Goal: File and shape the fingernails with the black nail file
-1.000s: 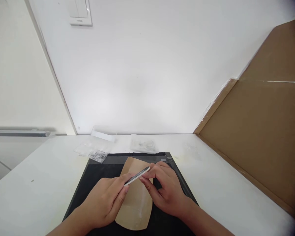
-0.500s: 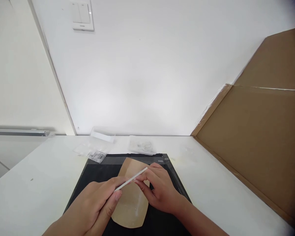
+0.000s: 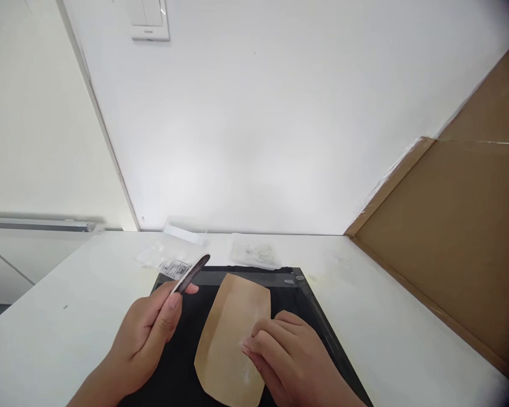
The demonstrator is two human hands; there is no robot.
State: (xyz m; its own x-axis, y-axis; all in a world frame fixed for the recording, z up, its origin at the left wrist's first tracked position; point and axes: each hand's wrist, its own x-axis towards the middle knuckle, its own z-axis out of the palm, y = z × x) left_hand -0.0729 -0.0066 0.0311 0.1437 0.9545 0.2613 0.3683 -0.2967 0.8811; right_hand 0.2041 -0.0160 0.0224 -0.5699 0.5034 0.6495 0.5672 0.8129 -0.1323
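Observation:
My left hand [image 3: 150, 333] is closed around a thin, flat strip [image 3: 194, 272] with a pale edge, a dark face and a rounded tip. The strip tilts up to the right, its lower end hidden in the fingers. My right hand [image 3: 286, 350] is pinched over the lower right of a tan, paper-like sheet [image 3: 224, 339] with curved sides. A whitish, see-through bit shows at the right fingertips, too small to name. Beneath both hands lies a black mat [image 3: 182, 350], with the tan sheet on it.
A clear plastic bag [image 3: 161, 249] and a printed label card [image 3: 173, 269] lie behind the mat on the white table [image 3: 68, 339]. Beside them is a clear packet [image 3: 255, 251] with small contents. A brown cardboard panel [image 3: 441, 237] stands on the right, and a white wall rises behind.
My hands have moved apart. The left hand has carried the strip left and turned its dark face into view. My right hand has let go of the strip and come lower. The view has shifted slightly.

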